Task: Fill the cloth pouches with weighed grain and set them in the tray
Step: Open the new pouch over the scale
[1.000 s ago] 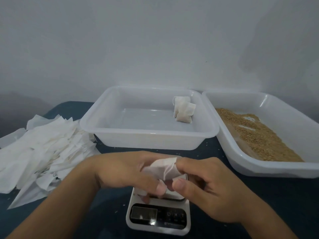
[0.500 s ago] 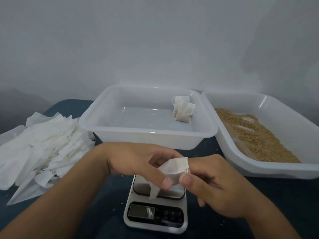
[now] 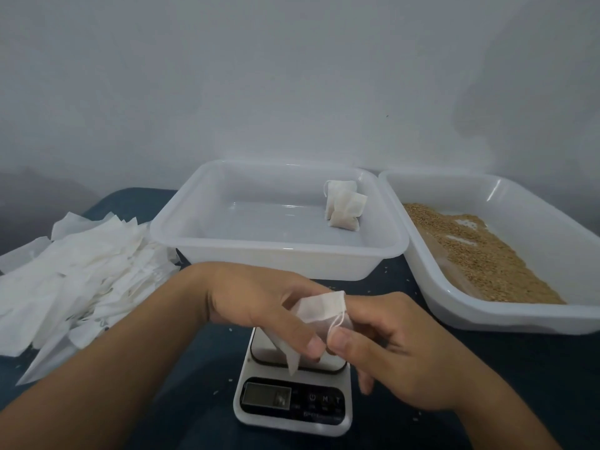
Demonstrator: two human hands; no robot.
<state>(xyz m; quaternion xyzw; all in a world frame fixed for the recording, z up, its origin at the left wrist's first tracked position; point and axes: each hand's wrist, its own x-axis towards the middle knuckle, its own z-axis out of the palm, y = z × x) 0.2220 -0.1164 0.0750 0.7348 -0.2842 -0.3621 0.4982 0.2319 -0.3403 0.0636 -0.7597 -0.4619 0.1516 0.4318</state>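
two filled pouches already lying in the far right corner of the tray, one leaning on the other; the rest of the tray floor bare. a big heap of flat empty pouches waiting on the desk to the left, so most of the job likely still ahead. grain spread in the second tray on the right, touching the first tray's rim.

an empty pouch held just above the scale, apparently flat and unfilled. left hand pinching its lower side between thumb and fingers; right hand pinching the edge with the thin drawstring between thumb and forefinger. both grips narrow, closed on the cloth. probably being opened at the mouth, with weighing, filling and closing all left for this one. a few stray grains scattered on the desk.

scale display lit but too blurred to read; button marks and a line of small print under them not legible. no brand readable anywhere.
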